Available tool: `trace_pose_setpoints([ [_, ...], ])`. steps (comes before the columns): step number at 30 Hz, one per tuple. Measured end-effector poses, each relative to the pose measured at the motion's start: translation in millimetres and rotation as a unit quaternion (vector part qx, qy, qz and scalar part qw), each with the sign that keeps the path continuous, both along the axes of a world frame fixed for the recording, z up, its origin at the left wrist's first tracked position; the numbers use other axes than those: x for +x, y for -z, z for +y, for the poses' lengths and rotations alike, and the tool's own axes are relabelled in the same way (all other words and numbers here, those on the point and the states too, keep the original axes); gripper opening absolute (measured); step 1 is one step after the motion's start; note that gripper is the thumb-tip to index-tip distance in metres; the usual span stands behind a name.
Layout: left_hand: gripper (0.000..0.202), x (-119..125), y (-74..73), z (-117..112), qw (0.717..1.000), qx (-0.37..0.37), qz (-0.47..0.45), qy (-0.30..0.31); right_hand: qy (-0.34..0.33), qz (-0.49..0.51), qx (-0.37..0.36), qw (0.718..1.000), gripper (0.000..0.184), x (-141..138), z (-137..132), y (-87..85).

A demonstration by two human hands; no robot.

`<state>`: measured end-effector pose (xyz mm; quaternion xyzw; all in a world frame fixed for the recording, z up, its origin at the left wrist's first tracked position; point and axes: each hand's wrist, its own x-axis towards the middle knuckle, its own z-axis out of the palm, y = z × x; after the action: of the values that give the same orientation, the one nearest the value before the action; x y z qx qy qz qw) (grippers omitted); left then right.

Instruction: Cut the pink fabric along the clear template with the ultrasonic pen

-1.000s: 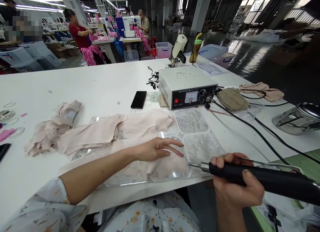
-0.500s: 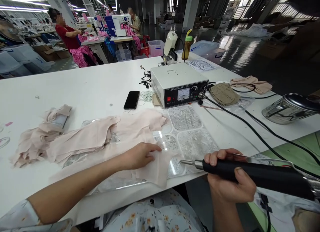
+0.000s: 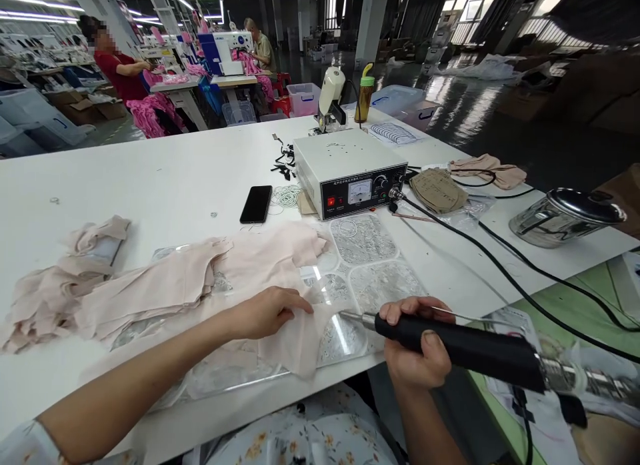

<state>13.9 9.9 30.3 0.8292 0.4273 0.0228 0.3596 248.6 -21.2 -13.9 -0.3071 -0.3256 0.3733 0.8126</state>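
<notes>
The left hand (image 3: 270,311) lies open, flat on the soft pink fabric (image 3: 250,261); limp and light, it is best pinned near its edge. The right hand (image 3: 417,351) clasps the rigid black tool (image 3: 465,348) mid-handle.

Pale pink fabric (image 3: 250,261), black handle of my tool (image 3: 480,355), white table (image 3: 150,178), white control box (image 3: 340,159) with a black front, black phone (image 3: 256,203), clear plate (image 3: 380,285) with perhaps a silvery lace pattern, my floral-print clothing (image 3: 320,431).

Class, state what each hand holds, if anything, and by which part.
The right hand grips the black-handled tool around the front end of its handle. The left hand holds nothing; it rests flat on the pink fabric.
</notes>
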Motion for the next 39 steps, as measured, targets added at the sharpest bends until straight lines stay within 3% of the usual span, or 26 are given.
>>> trace_pose_setpoints([
  [4, 0.04, 2.6, -2.4, -4.0, 0.997, 0.057, 0.043, 0.034, 0.085, -0.02, 0.028, 0.996, 0.028, -1.2, 6.4, 4.3],
  [9, 0.037, -0.2, -5.3, -4.7, 0.996, 0.088, 0.012, -0.002, 0.099, -0.03, 0.024, 0.994, 0.029, 13.9, 6.9, 3.2],
  [12, 0.037, -7.9, 5.6, 4.6, 0.989, 0.146, -0.011, -0.035, 0.09, -0.016, 0.002, 0.996, 0.028, 23.0, 4.3, 1.5],
  [16, 0.032, -16.4, 24.5, 22.4, 0.964, 0.255, 0.077, -0.006, 0.104, -0.011, -0.005, 0.995, 0.027, 26.4, 0.5, -1.8],
  [20, 0.029, -14.3, 27.7, 26.2, 0.946, 0.304, 0.109, -0.024, 0.086, -0.017, -0.007, 0.996, 0.026, 24.3, -3.5, -4.3],
  [22, 0.03, -7.7, 24.8, 21.2, 0.946, 0.312, 0.086, 0.005, 0.074, -0.011, -0.003, 0.997, 0.026, 22.7, -4.3, -4.9],
  [26, 0.036, 9.8, 22.8, 13.2, 0.946, 0.294, -0.006, 0.137, 0.065, -0.007, 0.005, 0.998, 0.026, 18.8, -2.9, -4.9],
  [29, 0.041, 17.4, 27.0, 16.6, 0.941, 0.273, -0.014, 0.201, 0.055, -0.003, 0.0, 0.998, 0.026, 16.9, -1.0, -4.5],
  [39, 0.045, 10.3, 41.8, 21.7, 0.928, 0.274, -0.006, 0.252, 0.053, -0.016, 0.001, 0.998, 0.027, 25.9, 4.1, -2.6],
])
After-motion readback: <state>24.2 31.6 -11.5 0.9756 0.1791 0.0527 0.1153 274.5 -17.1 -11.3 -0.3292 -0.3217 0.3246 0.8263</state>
